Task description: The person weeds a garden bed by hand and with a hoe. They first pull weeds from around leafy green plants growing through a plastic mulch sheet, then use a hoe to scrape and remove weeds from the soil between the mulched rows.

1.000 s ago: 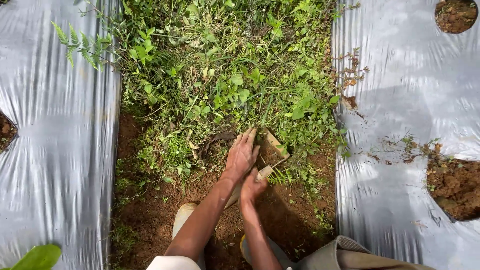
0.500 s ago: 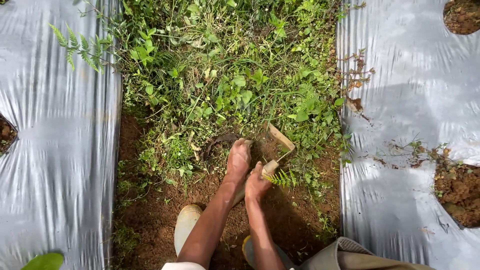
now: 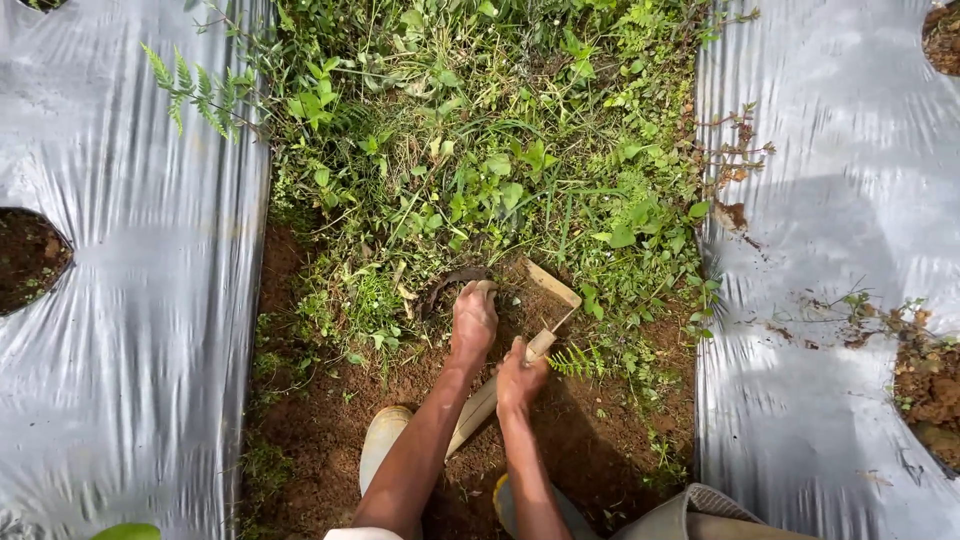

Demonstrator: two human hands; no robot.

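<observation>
Wooden hoe (image 3: 545,310) handle is gripped by the right hand (image 3: 519,378), blade kept low in the soil; weeds (image 3: 440,295) are clutched by the left hand (image 3: 472,320).

Weed strip (image 3: 480,150) running between two plastic sheets: one sheet (image 3: 130,300) lying left, other sheet (image 3: 840,250) lying right. Bare soil (image 3: 330,420) sitting nearer person, weeds beyond it. Left hand (image 3: 473,320) resting at weed edge, right hand (image 3: 520,378) just right and nearer, gripping hoe (image 3: 545,320) with blade lying ahead. Boot (image 3: 383,440) standing on soil under left arm. Planting holes (image 3: 30,258) lying in sheets at outer edges.
</observation>
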